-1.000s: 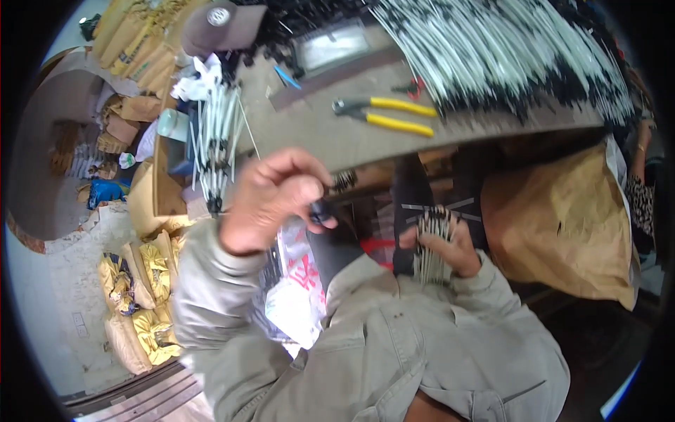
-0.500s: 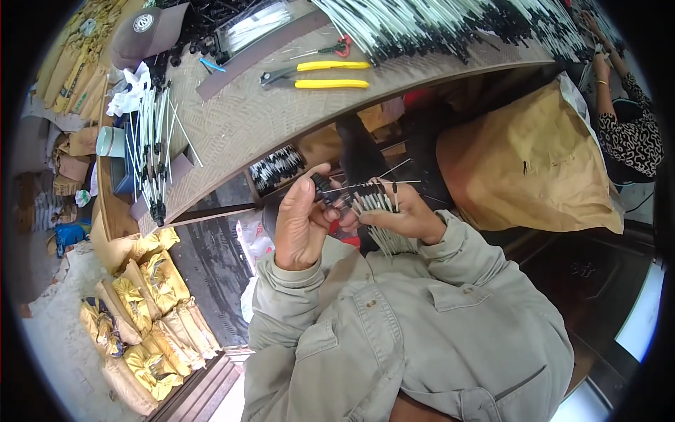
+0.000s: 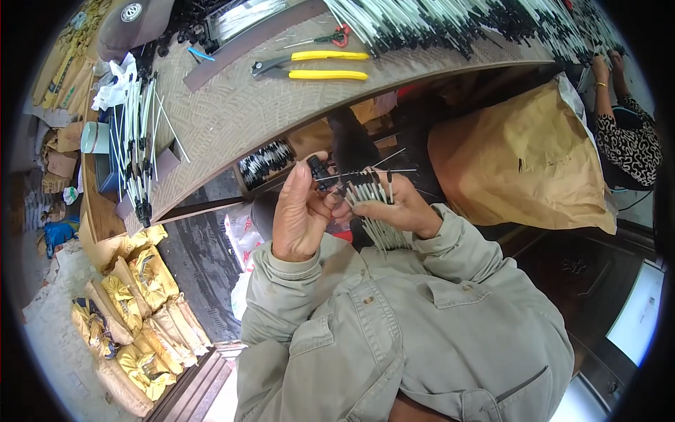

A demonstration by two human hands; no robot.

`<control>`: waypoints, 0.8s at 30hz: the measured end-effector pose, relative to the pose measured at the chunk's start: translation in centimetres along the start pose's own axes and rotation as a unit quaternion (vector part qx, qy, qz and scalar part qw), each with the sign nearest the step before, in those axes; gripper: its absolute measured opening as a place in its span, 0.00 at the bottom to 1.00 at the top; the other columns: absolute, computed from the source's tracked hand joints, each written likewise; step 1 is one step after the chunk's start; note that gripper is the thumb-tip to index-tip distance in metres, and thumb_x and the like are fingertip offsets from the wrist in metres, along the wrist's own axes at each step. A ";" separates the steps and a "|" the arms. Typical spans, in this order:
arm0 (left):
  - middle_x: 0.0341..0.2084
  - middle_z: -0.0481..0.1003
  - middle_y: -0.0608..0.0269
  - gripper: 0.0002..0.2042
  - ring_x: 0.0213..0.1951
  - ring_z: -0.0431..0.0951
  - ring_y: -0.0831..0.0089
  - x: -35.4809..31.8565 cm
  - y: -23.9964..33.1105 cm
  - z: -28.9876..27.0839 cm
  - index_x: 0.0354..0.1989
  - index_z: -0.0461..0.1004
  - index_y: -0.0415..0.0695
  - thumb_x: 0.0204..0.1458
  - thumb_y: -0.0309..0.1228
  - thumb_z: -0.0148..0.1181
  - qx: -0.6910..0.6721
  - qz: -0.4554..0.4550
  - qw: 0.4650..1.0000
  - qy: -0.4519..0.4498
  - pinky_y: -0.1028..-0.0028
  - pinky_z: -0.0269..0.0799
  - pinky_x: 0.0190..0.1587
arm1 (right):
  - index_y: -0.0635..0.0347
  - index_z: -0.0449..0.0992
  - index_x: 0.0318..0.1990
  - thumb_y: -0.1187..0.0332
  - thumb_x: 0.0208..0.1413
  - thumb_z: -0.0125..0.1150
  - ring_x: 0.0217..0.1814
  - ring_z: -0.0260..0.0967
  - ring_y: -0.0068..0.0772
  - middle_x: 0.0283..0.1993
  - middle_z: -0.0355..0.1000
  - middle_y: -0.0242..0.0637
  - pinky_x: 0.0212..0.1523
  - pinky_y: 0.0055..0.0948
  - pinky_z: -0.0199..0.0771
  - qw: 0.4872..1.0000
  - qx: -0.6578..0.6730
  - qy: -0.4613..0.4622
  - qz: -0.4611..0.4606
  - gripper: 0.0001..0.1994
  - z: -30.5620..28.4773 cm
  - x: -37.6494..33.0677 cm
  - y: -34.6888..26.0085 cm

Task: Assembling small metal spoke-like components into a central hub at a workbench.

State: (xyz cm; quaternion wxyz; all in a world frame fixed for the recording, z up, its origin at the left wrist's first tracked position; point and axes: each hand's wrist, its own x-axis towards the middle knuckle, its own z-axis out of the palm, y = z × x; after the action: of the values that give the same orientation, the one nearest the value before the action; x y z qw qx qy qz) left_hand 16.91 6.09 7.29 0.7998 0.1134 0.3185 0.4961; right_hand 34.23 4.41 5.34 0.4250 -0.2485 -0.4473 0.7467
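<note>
In front of my chest, my left hand (image 3: 295,218) pinches a small black ribbed part (image 3: 318,167) between thumb and fingers. My right hand (image 3: 408,207) is wrapped round a bundle of thin pale rods (image 3: 382,231) with dark tips, its thumb lying across them. One thin rod (image 3: 404,170) lies crosswise above the bundle and reaches toward the black part. Whether it enters that part is too small to tell. The fingertips of both hands come close together, and some of my left fingers are hidden behind the work.
Yellow-handled cutters (image 3: 328,74) and red-handled scissors (image 3: 341,35) lie on the table (image 3: 239,105). White rods with black ends (image 3: 429,24) are heaped beyond. Rods also hang over the left edge. A brown paper sack (image 3: 517,165) stands at right, near a co-worker's patterned sleeve (image 3: 627,137).
The whole view has shifted slightly, so the table's things sit a little further left and higher. Both hands keep their grip, with only small movement at the fingers.
</note>
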 end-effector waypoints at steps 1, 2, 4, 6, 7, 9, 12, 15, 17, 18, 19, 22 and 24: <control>0.28 0.72 0.61 0.17 0.27 0.70 0.76 0.0 0.1 0.0 0.48 0.66 0.41 0.57 0.41 0.50 0.007 -0.011 1.000 -0.025 0.75 0.67 0.27 | 0.72 0.61 0.53 0.78 0.54 0.53 0.46 0.71 0.36 0.48 0.69 0.45 0.48 0.34 0.73 1.000 0.000 0.001 0.001 0.18 0.0 -0.1 0.0; 0.27 0.71 0.62 0.18 0.26 0.68 0.76 -0.2 0.1 0.1 0.48 0.66 0.40 0.56 0.41 0.50 0.014 -0.022 0.998 -0.050 0.75 0.66 0.25 | 0.72 0.62 0.52 0.78 0.54 0.53 0.47 0.71 0.36 0.48 0.69 0.45 0.48 0.34 0.74 1.000 0.003 0.007 0.000 0.18 0.1 -0.2 0.0; 0.25 0.70 0.62 0.18 0.24 0.67 0.76 -0.4 -0.1 0.4 0.48 0.66 0.40 0.56 0.41 0.50 0.030 -0.015 0.999 -0.038 0.74 0.65 0.24 | 0.72 0.62 0.52 0.77 0.54 0.53 0.47 0.71 0.36 0.48 0.69 0.45 0.48 0.34 0.74 1.000 0.006 0.014 0.000 0.18 0.2 -0.4 0.1; 0.24 0.70 0.63 0.18 0.23 0.66 0.75 -0.5 -0.1 0.6 0.48 0.66 0.39 0.56 0.41 0.50 0.049 -0.009 0.998 -0.027 0.74 0.64 0.23 | 0.72 0.62 0.52 0.78 0.54 0.53 0.46 0.71 0.36 0.47 0.69 0.45 0.48 0.35 0.74 0.999 0.027 0.023 0.000 0.18 0.3 -0.5 0.1; 0.24 0.70 0.63 0.19 0.23 0.66 0.75 -0.5 -0.1 0.7 0.48 0.66 0.39 0.56 0.42 0.50 0.063 0.001 0.998 -0.024 0.74 0.63 0.23 | 0.72 0.62 0.52 0.78 0.54 0.53 0.46 0.71 0.36 0.47 0.69 0.45 0.48 0.35 0.74 0.999 0.027 0.023 0.000 0.18 0.4 -0.6 0.1; 0.24 0.70 0.63 0.19 0.23 0.67 0.75 -0.7 -0.2 0.8 0.48 0.66 0.39 0.56 0.42 0.50 0.078 0.010 0.997 -0.022 0.74 0.63 0.23 | 0.71 0.61 0.53 0.78 0.53 0.53 0.47 0.71 0.36 0.46 0.70 0.45 0.48 0.35 0.74 0.999 0.023 0.019 0.013 0.19 0.4 -0.7 -0.3; 0.26 0.70 0.62 0.18 0.24 0.66 0.75 -1.0 -0.3 0.9 0.48 0.66 0.38 0.58 0.39 0.49 0.073 0.019 0.995 -0.067 0.74 0.63 0.23 | 0.72 0.61 0.53 0.79 0.53 0.53 0.47 0.71 0.36 0.46 0.70 0.45 0.49 0.36 0.73 0.999 0.029 0.030 0.016 0.20 0.7 -0.8 -0.7; 0.32 0.70 0.61 0.15 0.29 0.70 0.75 -1.5 -1.0 1.8 0.49 0.65 0.36 0.55 0.28 0.52 0.011 0.032 0.995 -0.098 0.76 0.66 0.24 | 0.69 0.64 0.52 0.78 0.52 0.55 0.46 0.69 0.29 0.44 0.70 0.40 0.48 0.30 0.71 0.999 0.006 0.032 0.013 0.19 0.7 -0.9 -1.3; 0.38 0.69 0.60 0.18 0.35 0.73 0.75 -1.8 -2.0 2.0 0.51 0.63 0.35 0.49 0.17 0.53 0.195 0.165 0.967 -0.013 0.78 0.71 0.28 | 0.67 0.65 0.51 0.77 0.51 0.56 0.44 0.68 0.26 0.43 0.70 0.37 0.46 0.27 0.70 0.999 -0.024 0.040 -0.005 0.18 0.5 -1.0 -1.6; 0.38 0.69 0.60 0.18 0.35 0.73 0.75 -1.8 -2.3 1.9 0.51 0.63 0.35 0.49 0.17 0.53 0.196 0.165 0.966 -0.014 0.78 0.71 0.28 | 0.65 0.67 0.49 0.76 0.50 0.58 0.43 0.67 0.22 0.42 0.70 0.34 0.45 0.24 0.68 0.997 -0.054 0.047 -0.023 0.17 0.4 -1.0 -1.7; 0.39 0.69 0.60 0.21 0.37 0.73 0.74 -1.8 -2.5 1.8 0.52 0.62 0.35 0.47 0.14 0.53 0.188 0.185 0.965 -0.011 0.79 0.72 0.31 | 0.65 0.67 0.49 0.76 0.50 0.58 0.43 0.67 0.22 0.42 0.70 0.34 0.45 0.24 0.68 0.997 -0.053 0.048 -0.024 0.17 0.3 -1.1 -1.6; 0.41 0.69 0.58 0.24 0.40 0.73 0.74 -1.9 -3.1 2.2 0.54 0.61 0.35 0.46 0.12 0.53 0.186 0.209 0.960 0.000 0.80 0.73 0.34 | 0.63 0.69 0.47 0.75 0.49 0.60 0.40 0.63 0.19 0.39 0.68 0.30 0.42 0.22 0.65 0.993 -0.096 0.056 -0.032 0.16 -0.1 -1.2 -1.5; 0.42 0.70 0.56 0.24 0.40 0.73 0.75 -2.0 -3.1 2.5 0.55 0.60 0.35 0.46 0.12 0.52 0.193 0.214 0.957 0.009 0.80 0.73 0.34 | 0.64 0.69 0.46 0.75 0.48 0.60 0.39 0.63 0.19 0.38 0.67 0.29 0.41 0.22 0.65 0.996 -0.067 0.054 -0.024 0.16 -0.1 -1.3 -1.6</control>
State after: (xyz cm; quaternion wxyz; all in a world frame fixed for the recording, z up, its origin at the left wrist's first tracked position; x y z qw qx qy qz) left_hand 20.13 3.23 8.43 0.6345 0.3267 0.3838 0.5860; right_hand 35.62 3.73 6.74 0.4488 -0.3055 -0.4785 0.6901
